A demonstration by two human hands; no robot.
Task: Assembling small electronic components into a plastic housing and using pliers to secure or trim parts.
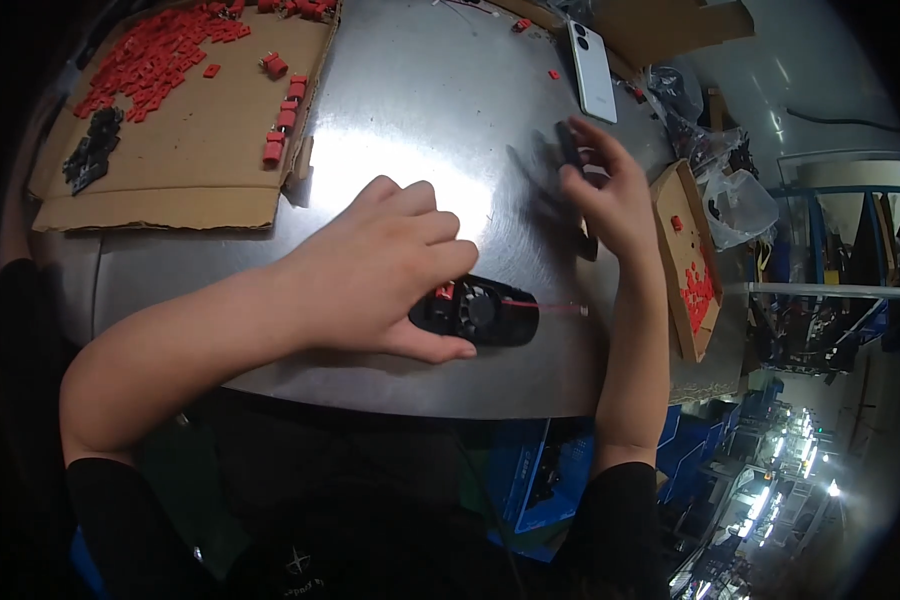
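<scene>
My left hand [395, 262] is curled over a black oblong housing [518, 322] lying on the metal table near its front edge. Thumb and fingers grip its left end. A round ribbed black wheel [481, 307] and a small red part [445, 291] show in the housing, and a thin red wire or strip [545, 304] runs out to the right. Raised over the table on the right, my right hand [613, 185] pinches a dark elongated piece [569, 145] between thumb and fingers. Below that hand lies another dark object [587, 240], partly hidden by the wrist.
At the far left, a cardboard tray [185, 205] holds many small red pieces [155, 60], red cylindrical parts [274, 148] and black parts [93, 150]. A white phone [592, 75] lies at the back right. Another cardboard box [678, 270] with red pieces stands by the right edge, beside clear plastic bags [740, 208].
</scene>
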